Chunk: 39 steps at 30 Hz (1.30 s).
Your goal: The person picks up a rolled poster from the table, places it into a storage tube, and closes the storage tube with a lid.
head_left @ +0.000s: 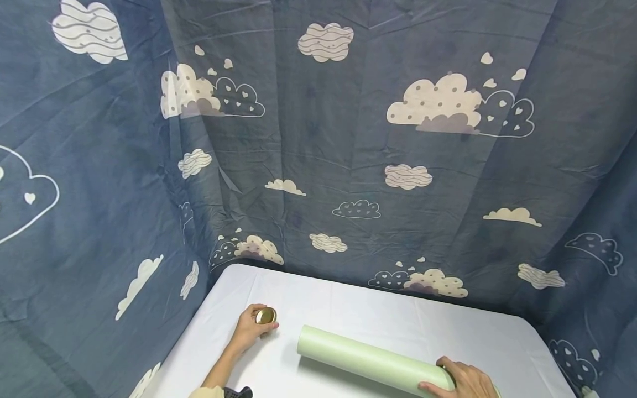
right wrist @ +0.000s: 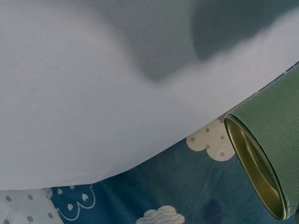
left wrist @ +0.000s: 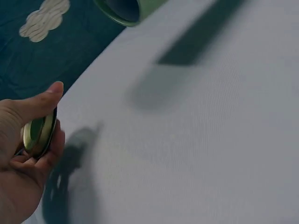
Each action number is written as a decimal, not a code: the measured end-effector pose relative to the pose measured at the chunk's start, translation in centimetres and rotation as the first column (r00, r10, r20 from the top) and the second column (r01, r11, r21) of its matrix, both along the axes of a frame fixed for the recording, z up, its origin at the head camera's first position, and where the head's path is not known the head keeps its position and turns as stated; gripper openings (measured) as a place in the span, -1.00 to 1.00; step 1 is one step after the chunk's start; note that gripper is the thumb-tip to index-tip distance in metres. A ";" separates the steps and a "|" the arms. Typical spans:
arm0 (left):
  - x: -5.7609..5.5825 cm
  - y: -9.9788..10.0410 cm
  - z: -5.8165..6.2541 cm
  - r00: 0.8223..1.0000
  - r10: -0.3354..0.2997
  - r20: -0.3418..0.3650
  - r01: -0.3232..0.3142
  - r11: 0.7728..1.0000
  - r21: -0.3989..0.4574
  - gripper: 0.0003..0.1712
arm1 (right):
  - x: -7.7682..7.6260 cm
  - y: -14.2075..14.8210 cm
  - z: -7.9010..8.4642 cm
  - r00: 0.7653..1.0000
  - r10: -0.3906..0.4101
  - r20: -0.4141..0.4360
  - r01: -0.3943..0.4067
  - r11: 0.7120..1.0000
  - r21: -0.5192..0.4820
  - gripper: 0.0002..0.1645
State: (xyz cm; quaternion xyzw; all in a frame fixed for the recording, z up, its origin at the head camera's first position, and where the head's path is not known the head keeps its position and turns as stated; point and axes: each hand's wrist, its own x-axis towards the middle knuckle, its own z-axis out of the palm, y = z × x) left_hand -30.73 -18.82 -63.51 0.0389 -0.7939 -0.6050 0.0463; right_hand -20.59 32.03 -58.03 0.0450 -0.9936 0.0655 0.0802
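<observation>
My left hand [head_left: 251, 327] pinches a small round gold lid [head_left: 266, 315] between thumb and fingers, over the left part of the white table. In the left wrist view, the thumb of that hand [left wrist: 23, 163] lies across the lid [left wrist: 35, 133], seen nearly edge-on. A long pale green tube [head_left: 373, 359] slants across the front of the table, raised above its shadow. My right hand [head_left: 465, 380] grips it near its right end. The tube's left end [left wrist: 128, 16] is hollow. Gold lines the tube's other end [right wrist: 254, 168] in the right wrist view, where the right hand is out of sight.
The white-covered table [head_left: 338, 293] has rounded far corners. Dark blue cloth [head_left: 323, 110] printed with clouds hangs behind it and on both sides. Shadows of the hand and tube fall on the tabletop.
</observation>
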 end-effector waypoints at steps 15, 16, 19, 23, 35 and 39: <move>1.5 -3.2 -1.4 0.816 -0.555 -0.164 0.417 0.368 0.831 -0.31 | -0.1 0.0 -0.1 1.000 -0.006 -0.001 0.006 1.000 -0.010 -0.26; 1.6 -3.4 -1.5 0.783 -0.584 -0.213 0.442 0.282 0.852 -0.32 | -0.1 -0.1 -0.1 1.000 -0.007 -0.002 0.007 1.000 -0.011 -0.26; 2.0 -3.6 -1.7 0.739 -0.605 -0.298 0.450 0.113 0.886 -0.32 | -0.1 -0.1 0.0 1.000 -0.008 -0.003 0.008 1.000 -0.015 -0.25; 2.3 -3.4 -1.9 0.718 -0.585 -0.379 0.449 -0.028 0.893 -0.34 | -0.1 -0.2 0.0 1.000 -0.003 -0.023 0.002 1.000 -0.020 -0.26; 3.6 -1.8 -0.3 0.728 -0.607 -0.319 0.424 0.033 0.905 -0.29 | -0.6 -1.5 0.7 0.998 0.001 -0.061 -0.005 0.998 -0.064 -0.28; 4.1 -0.8 0.6 0.774 -0.586 -0.241 0.400 0.156 0.903 -0.21 | -0.8 -1.9 0.6 0.993 0.013 -0.116 -0.020 0.998 -0.061 -0.27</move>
